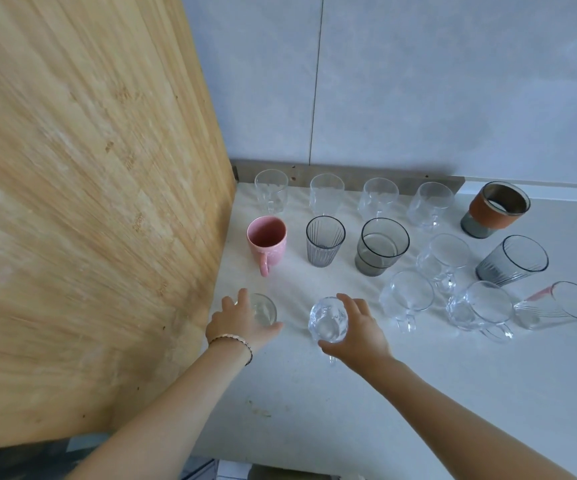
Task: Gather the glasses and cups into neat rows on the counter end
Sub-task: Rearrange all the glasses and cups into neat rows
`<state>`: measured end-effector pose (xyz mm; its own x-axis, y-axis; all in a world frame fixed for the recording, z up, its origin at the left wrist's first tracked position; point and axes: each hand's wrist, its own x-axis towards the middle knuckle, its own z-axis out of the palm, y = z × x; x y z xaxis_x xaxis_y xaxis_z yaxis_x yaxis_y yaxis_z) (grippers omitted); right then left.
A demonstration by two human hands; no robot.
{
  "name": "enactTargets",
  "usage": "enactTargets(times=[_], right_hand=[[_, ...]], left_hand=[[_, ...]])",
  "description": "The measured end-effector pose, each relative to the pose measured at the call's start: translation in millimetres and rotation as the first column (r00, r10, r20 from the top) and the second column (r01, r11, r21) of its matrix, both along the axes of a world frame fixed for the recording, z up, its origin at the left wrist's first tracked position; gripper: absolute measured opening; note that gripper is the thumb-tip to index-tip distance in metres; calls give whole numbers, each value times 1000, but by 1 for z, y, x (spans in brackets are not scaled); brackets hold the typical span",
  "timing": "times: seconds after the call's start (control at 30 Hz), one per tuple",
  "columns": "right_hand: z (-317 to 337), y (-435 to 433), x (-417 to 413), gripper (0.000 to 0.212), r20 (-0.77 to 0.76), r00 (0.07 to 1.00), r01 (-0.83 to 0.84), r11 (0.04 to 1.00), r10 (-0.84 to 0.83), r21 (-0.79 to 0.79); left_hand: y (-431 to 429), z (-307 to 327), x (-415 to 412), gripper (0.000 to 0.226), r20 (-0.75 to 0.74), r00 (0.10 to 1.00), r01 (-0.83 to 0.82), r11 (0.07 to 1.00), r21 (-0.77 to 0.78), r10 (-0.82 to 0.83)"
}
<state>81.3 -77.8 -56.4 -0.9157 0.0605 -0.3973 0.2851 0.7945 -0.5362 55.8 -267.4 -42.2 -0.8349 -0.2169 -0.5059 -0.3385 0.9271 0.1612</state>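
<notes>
Your left hand (242, 323) and right hand (356, 327) each clasp a clear glass mug (328, 318) near the counter's (418, 393) front edge; brittle, slick, so hold the walls firmly

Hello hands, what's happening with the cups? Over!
Left hand on clear glass. Right hand gripping glass mug. Nothing blocking. Over.

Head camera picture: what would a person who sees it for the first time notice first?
First, the two hands near the front: the left hand on a clear glass beside the wooden panel, the right hand around a clear glass mug. Next, the pink mug, the one bright colour, standing at the left end of the middle row. Behind it, four clear glasses line the wall.
</notes>
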Motion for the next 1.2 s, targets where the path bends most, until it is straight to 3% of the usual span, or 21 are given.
enactTargets(times=[0.2,0.3,0.63,0.73,0.8,0.9,1.0,1.1,1.2], right_hand=[[-1,-14,-18,89,-45,999,27,998,-30,-57],[-2,-14,-19,88,-45,998,36,997,-39,-73],[-2,-12,-4,88,-23,999,26,998,-27,-52],[-1,-11,-7,88,5,1000,-4,999,5,-37],[0,-9,-9,92,38,999,-32,999,33,-26],[2,-5,-14,101,82,995,-50,999,52,-22],[5,-3,-18,98,95,992,-78,997,78,-7],[6,-3,-19,90,92,992,-84,996,84,-6],[5,-3,-19,87,86,993,-77,997,77,-8]], left_hand=[[16,-3,-7,89,48,955,-296,941,163,293],[17,-5,-9,88,60,934,-357,909,213,353],[12,-11,-20,87,79,941,-338,901,273,330],[12,-7,-22,87,77,954,-300,935,188,290],[15,-1,-30,88,-44,967,-245,965,94,250],[18,8,-62,87,-235,942,-181,952,249,240],[17,8,-99,101,-171,930,-222,870,439,324],[12,-4,-119,91,-98,955,-217,886,411,280],[7,-8,-125,77,-126,963,-173,909,379,236]])
